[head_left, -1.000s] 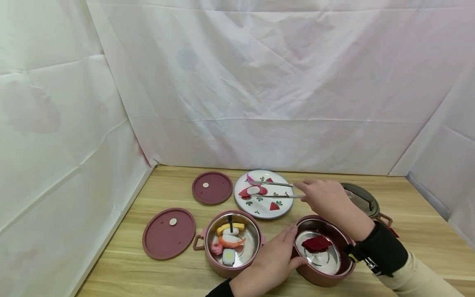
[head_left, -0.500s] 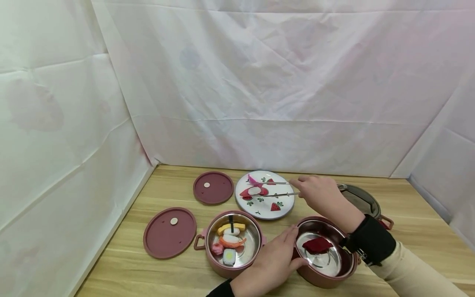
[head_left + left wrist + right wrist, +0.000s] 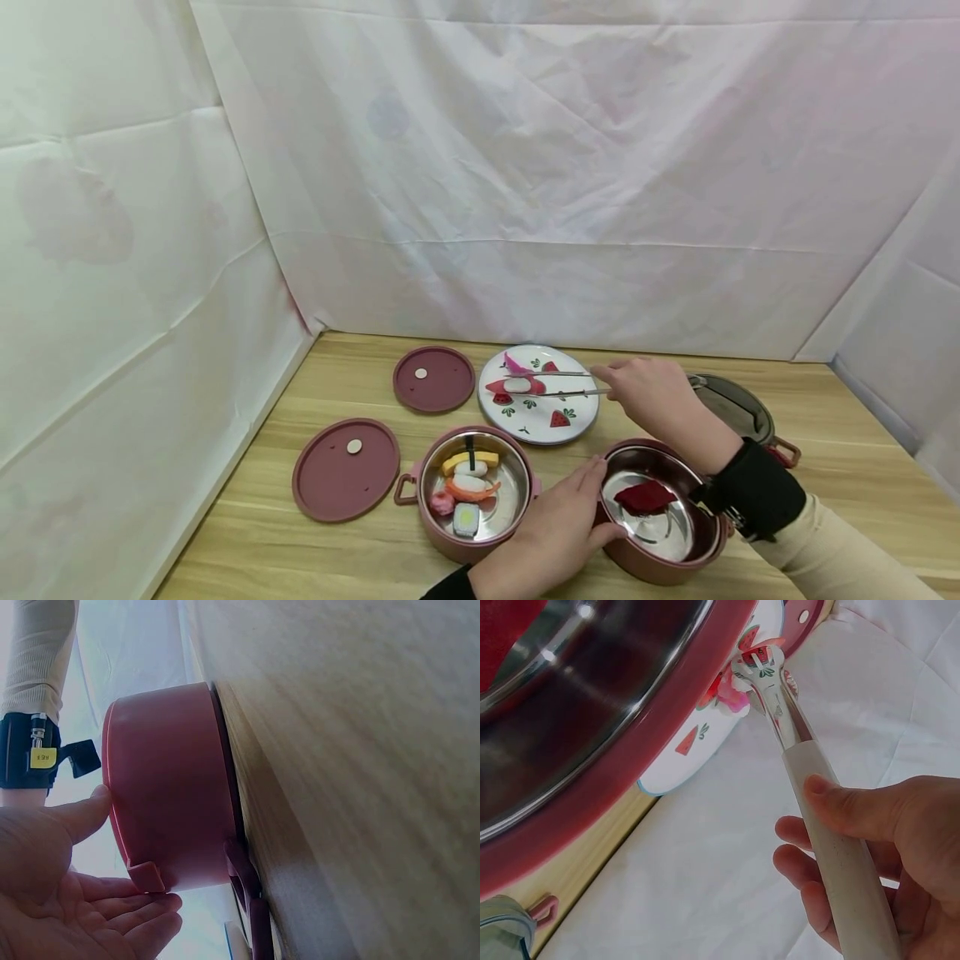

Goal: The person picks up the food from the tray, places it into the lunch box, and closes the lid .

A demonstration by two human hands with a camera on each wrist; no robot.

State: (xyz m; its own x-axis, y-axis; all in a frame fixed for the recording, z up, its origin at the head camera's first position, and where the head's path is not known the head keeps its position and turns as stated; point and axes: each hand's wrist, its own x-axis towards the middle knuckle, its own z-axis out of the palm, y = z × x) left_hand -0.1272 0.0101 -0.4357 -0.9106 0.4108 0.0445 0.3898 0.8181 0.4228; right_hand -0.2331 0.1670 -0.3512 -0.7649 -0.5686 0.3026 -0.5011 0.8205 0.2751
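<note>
My right hand (image 3: 647, 396) grips metal tongs (image 3: 832, 847) by the pale handle. Their two arms reach left over the white watermelon-print plate (image 3: 536, 421), one on each side of a red-and-white toy sushi piece (image 3: 517, 385). A bright pink piece (image 3: 514, 364) lies behind it. My left hand (image 3: 551, 525) rests against the left side of the right maroon pot (image 3: 169, 787), thumb at the rim and fingers extended by a tab. Inside that steel-lined pot lies a dark red piece (image 3: 645, 497).
Left of my left hand, another maroon pot (image 3: 427, 521) holds several toy sushi pieces (image 3: 468, 483). Two maroon lids (image 3: 345, 487) lie at the left. A grey round container (image 3: 726, 400) with a reddish handle stands behind the right forearm. White cloth (image 3: 555, 167) walls the table's back.
The tongs' arms have come slightly closer together around the red-and-white piece. The left hand stays against the pot, and the head view shifts slightly.
</note>
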